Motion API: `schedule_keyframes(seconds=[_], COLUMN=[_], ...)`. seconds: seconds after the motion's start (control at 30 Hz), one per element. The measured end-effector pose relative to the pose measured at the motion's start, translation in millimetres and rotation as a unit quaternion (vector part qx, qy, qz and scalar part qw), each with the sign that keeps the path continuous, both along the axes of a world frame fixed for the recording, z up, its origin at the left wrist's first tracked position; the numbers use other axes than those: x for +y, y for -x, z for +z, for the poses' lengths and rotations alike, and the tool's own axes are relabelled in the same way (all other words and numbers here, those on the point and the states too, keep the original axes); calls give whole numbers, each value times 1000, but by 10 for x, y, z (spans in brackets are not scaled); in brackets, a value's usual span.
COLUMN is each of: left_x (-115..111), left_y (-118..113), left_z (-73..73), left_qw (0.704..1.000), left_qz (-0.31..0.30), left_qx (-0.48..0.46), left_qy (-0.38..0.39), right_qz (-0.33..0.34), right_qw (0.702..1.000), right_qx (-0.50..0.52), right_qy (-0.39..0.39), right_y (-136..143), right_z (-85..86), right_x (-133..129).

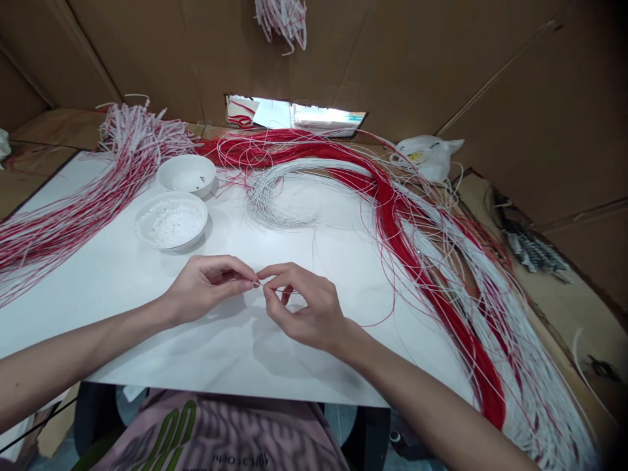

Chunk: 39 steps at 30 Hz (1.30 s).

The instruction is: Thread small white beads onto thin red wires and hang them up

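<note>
Over the near part of the white table (235,356), my left hand (209,284) and my right hand (309,304) meet fingertip to fingertip. Thumb and index finger of my left hand are pinched on the end of a thin wire (258,284). My right hand pinches the same wire close beside it, with its other fingers curled. Whether a small part sits on the wire's tip is too small to tell. Behind my left hand stands a white bowl (142,239) of small white pieces. A second white bowl (164,176) behind it holds a few dark bits.
Red wires (392,222) and white wires (544,392) sweep along the back and right side. A pale curved bundle (260,193) lies mid-table. Red-and-white wires (93,203) with white-covered ends spread at left. A plastic bag (434,157) sits by the cardboard wall (407,65).
</note>
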<state>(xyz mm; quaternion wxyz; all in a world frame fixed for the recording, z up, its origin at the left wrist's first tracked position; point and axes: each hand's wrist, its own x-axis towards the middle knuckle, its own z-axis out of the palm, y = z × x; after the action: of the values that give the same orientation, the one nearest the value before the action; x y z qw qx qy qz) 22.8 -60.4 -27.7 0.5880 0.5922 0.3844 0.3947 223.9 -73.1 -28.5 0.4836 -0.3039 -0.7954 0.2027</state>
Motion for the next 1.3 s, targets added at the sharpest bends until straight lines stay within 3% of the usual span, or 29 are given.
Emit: schedule_keyframes(seconds=[0.3, 0.7, 1.13, 1.3], left_x=[17, -11, -15, -19], left_y=[-1, 7, -12, -4], left_z=[-2, -23, -16, -28], left_qw=[1000, 994, 997, 993], left_qz=[-2, -32, -24, -26], left_qx=[13, 49, 45, 60], left_qy=[3, -88, -58, -97], right_qz=[-11, 2, 4, 8], right_qw=[1000, 1000, 1000, 999], right_qx=[-9, -5, -22, -28], right_qy=[-5, -10, -23, -26], right_y=[1, -4, -8, -10], right_z=[-3, -35, -52, -54], right_x=[-3, 13, 12, 17])
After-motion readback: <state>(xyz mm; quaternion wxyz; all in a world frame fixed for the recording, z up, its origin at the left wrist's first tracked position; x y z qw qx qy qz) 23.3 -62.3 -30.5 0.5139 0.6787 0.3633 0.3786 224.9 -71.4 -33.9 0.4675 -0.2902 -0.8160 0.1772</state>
